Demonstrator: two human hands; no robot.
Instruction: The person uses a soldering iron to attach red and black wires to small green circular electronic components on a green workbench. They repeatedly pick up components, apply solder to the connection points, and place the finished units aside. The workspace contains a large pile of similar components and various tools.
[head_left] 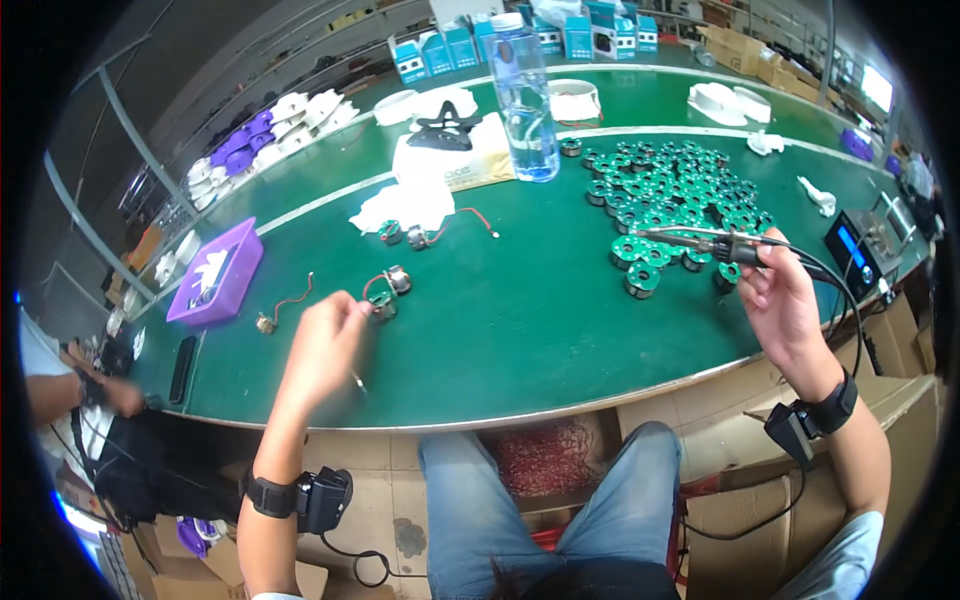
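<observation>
My right hand [782, 300] is closed around the dark handle of a soldering iron [735, 249]. Its metal tip points left, above a cluster of round green circuit boards on small metal cylinders [670, 190]. At the left, the fingers of my left hand [328, 345] are pinched beside a green-topped round part [382, 304]; what lies between them is hidden. A silvery cylinder [398, 279] sits just behind that part, with a red wire alongside. Farther back lie another silvery cylinder [418, 237] with a red wire and a green-topped part [390, 231].
A purple tray [250, 240] and a small wired part [266, 323] are at the left. A tall water bottle [528, 120] stands behind. The soldering station [858, 250] is at the right, its cable looping past my wrist. Another person's hand [124, 397] shows far left.
</observation>
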